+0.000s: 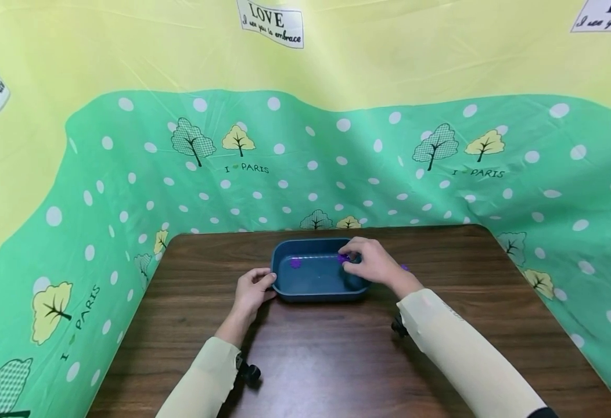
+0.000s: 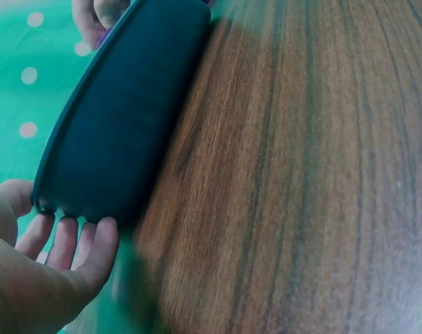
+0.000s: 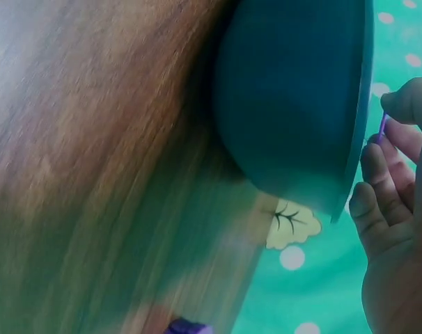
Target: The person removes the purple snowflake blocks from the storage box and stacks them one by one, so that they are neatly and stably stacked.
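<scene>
A dark blue rectangular plastic basin (image 1: 320, 297) stands on the brown wooden table. At its left end my left hand (image 1: 251, 290) grips the rim, with the thumb at the top edge and the fingers against the outer wall (image 2: 120, 125). Over the basin's right part, my right hand (image 1: 372, 262) pinches a small, thin purple piece (image 3: 383, 125) between thumb and fingers. Another purple piece (image 1: 296, 263), with a bumpy, flower-like outline, shows inside the basin toward the left. The exact kind of these pieces is too small to tell.
Beyond the right hand, a further purple piece (image 1: 405, 267) lies on the table, partly hidden by the wrist. A green and yellow patterned cloth (image 1: 305, 168) hangs behind the table's back edge and along both sides.
</scene>
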`<act>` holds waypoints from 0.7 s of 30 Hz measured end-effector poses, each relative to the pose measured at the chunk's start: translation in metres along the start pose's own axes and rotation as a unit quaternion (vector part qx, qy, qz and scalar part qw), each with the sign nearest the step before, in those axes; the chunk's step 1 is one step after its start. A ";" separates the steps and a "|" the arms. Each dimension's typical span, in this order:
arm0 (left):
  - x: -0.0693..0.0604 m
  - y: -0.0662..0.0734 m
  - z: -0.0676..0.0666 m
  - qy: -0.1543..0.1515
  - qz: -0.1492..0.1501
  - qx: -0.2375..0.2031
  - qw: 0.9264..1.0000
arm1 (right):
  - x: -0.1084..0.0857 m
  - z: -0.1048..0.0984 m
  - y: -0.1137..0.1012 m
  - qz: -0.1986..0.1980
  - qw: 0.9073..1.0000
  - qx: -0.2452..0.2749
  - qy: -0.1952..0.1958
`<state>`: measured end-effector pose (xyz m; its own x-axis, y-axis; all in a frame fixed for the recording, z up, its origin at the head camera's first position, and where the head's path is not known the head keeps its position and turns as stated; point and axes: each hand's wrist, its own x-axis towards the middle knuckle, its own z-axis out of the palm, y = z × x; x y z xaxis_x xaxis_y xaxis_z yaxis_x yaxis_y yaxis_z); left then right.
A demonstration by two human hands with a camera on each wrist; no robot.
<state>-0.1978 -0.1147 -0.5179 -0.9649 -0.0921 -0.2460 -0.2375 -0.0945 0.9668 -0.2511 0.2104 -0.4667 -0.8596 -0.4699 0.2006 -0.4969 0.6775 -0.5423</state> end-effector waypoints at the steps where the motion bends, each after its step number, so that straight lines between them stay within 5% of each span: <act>1: 0.000 0.000 0.000 0.000 0.001 0.000 1.000 | -0.001 -0.002 0.001 0.000 1.000 0.001 0.005; 21: 0.000 0.001 0.001 0.001 -0.008 -0.008 1.000 | -0.040 -0.028 0.036 0.015 0.996 0.002 0.082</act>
<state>-0.1981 -0.1142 -0.5169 -0.9608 -0.0919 -0.2615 -0.2511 -0.1112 0.9616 -0.2381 0.2696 -0.4715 -0.8817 -0.3506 0.3158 -0.4712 0.6875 -0.5525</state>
